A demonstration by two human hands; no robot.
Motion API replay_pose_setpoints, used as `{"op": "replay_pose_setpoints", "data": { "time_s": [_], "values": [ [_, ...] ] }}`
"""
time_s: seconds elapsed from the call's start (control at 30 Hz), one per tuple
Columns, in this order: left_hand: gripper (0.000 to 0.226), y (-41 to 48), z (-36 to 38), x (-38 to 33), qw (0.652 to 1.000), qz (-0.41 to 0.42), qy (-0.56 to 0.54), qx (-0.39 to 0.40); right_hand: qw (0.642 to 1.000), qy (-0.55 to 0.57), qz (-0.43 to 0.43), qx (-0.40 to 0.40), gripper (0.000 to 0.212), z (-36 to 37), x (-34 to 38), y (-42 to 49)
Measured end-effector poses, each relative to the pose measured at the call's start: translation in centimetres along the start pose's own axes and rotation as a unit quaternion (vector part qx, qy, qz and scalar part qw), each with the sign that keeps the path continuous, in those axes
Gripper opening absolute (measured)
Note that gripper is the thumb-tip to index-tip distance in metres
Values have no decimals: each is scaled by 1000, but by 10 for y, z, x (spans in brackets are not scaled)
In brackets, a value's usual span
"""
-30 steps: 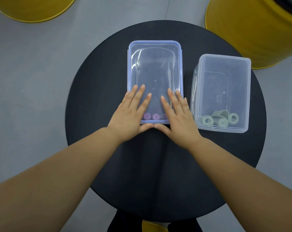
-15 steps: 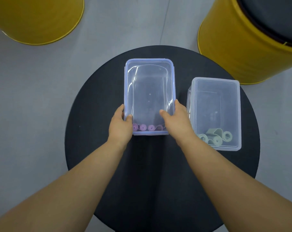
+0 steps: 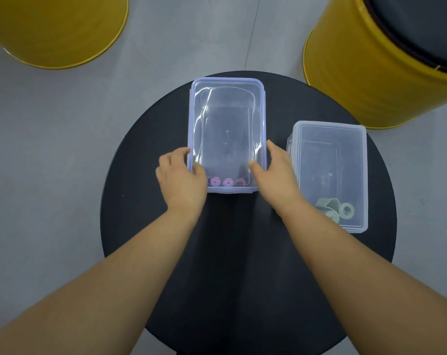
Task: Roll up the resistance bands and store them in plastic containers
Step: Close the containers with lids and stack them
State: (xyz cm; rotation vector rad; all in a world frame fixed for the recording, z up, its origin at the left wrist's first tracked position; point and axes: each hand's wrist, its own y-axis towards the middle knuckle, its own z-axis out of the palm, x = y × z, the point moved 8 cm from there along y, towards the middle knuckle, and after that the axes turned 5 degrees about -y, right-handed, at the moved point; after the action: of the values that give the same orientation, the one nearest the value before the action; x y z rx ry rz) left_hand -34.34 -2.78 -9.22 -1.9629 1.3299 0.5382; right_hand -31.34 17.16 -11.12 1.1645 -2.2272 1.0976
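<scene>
1. The blue-lidded container (image 3: 226,134) sat at the round black table's (image 3: 145,201) centre, pink rolled bands (image 3: 223,181) inside at its 6 o'clock end.
2. The left hand (image 3: 181,179) clasped its 9 o'clock side, thumb on the lid.
3. The right hand (image 3: 274,175) clasped its 3 o'clock side likewise.
4. A second container (image 3: 330,175) holding green rolled bands (image 3: 336,210) stood at 3 o'clock, just beside the right hand.

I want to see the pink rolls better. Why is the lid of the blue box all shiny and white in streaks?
Head view: light glares off the clear lid of the blue box, leaving white streaks near the left hand; the pink rolls below stay visible; the wide lens curves the round table.
</scene>
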Motion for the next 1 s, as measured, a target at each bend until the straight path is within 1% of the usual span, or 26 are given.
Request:
{"op": "replay_pose_setpoints", "data": {
  "time_s": [0.03, 0.07, 0.13, 0.2, 0.23, 0.27, 0.33, 0.37, 0.4, 0.47, 0.5, 0.57, 0.63, 0.7, 0.77, 1.0],
  "values": [
    [30, -12, 0, -12, 999, 37, -11, -5, 1000, -5, -3, -10, 54, -8, -5, -8],
    [24, -26, 4, -23, 997, 60, -41, 14, 1000, -14, -8, -25, 54, -19, -11, -16],
    [18, -60, 29, -40, 987, 78, -104, 99, 996, -43, -24, -71, 50, -45, -27, -31],
    [17, -95, 64, -47, 974, 73, -110, 185, 991, -73, -16, -113, 48, -70, -51, -43],
    [19, -110, 82, -47, 968, 48, -103, 222, 988, -85, 2, -132, 48, -83, -65, -48],
    [24, -124, 98, -42, 963, 5, -95, 251, 984, -91, 29, -150, 48, -95, -80, -52],
    [38, -144, 126, -28, 949, -104, -96, 283, 977, -86, 91, -174, 51, -116, -111, -60],
    [45, -151, 136, -21, 938, -158, -111, 289, 974, -76, 122, -173, 53, -122, -125, -62],
    [50, -156, 145, -15, 926, -207, -136, 285, 973, -60, 152, -162, 54, -124, -138, -62],
    [54, -164, 158, -5, 900, -294, -206, 249, 968, -5, 214, -131, 56, -123, -163, -63],
    [53, -167, 163, -3, 884, -329, -242, 227, 964, 31, 238, -118, 55, -121, -171, -64],
    [47, -171, 168, -2, 854, -374, -310, 188, 956, 92, 259, -104, 50, -118, -182, -63],
    [38, -172, 170, -4, 831, -395, -359, 159, 953, 127, 256, -100, 42, -115, -187, -61],
    [31, -171, 172, -4, 822, -406, -373, 144, 954, 140, 246, -104, 37, -113, -187, -58],
    [27, -169, 172, -4, 816, -414, -382, 130, 955, 146, 236, -106, 37, -112, -187, -55],
    [26, -155, 169, -2, 782, -438, -435, 90, 959, 159, 213, -95, 37, -103, -181, -35]
  ]
}}
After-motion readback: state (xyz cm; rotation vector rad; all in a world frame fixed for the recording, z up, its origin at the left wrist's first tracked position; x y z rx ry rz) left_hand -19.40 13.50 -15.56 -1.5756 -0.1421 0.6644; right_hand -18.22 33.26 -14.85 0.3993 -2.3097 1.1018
